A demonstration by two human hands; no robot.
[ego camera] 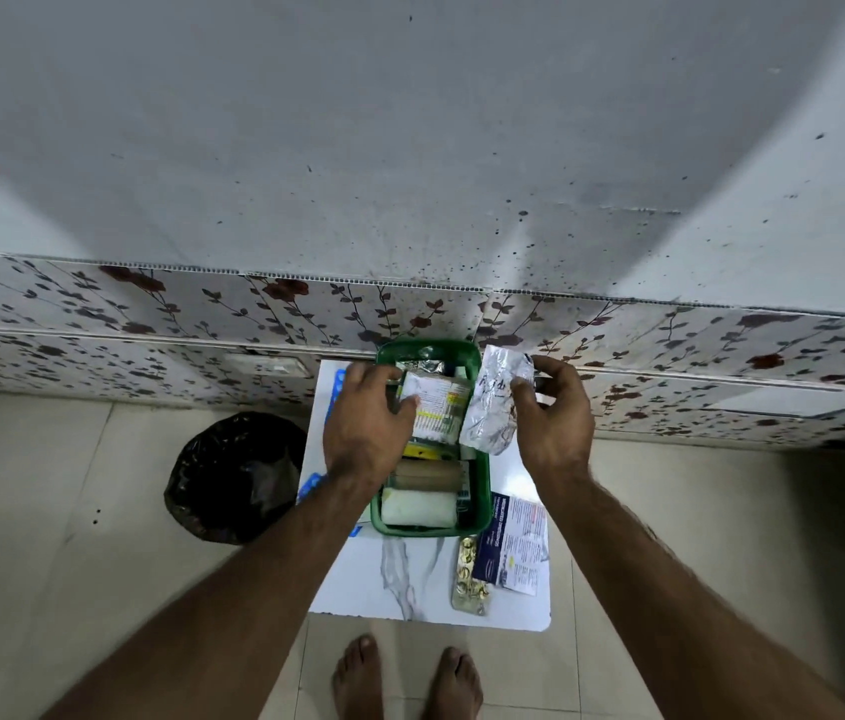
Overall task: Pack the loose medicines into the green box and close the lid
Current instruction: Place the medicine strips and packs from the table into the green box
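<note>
Nearest the camera, two bare feet (405, 678) stand on the tiled floor (46, 537), just short of the near edge of the small white table (410, 589). Both forearms reach forward over that table.

Below and inward of the right hand (555, 423), a gold blister strip (470, 576) and a dark blue printed packet (514, 543) lie loose on the table surface, touching each other; the packet's print is too small to read. The table's near-right corner stays bare.

The green box (483, 491) sits at the far half of the table, between the two hands, lid not visible. Its near end holds a white roll (418, 511); a brown roll (428, 475) lies just beyond it. Items deeper in the box are partly covered and hard to identify.

The left hand (366, 418) presses, fingers curled, on a white printed pack (438, 402) inside the box; whether it grips or only rests cannot be told. Blue blister strips (314, 483) show at the table's left edge, mostly hidden under the left wrist and forearm.

The right hand pinches a crumpled silver foil strip (493, 402) between thumb and fingers, holding it over the box's right rim.

Outward of the left hand, a black bin bag (233, 475) stands on the floor. Beyond both hands, a floral panel (150, 324) backs the table's far edge.
</note>
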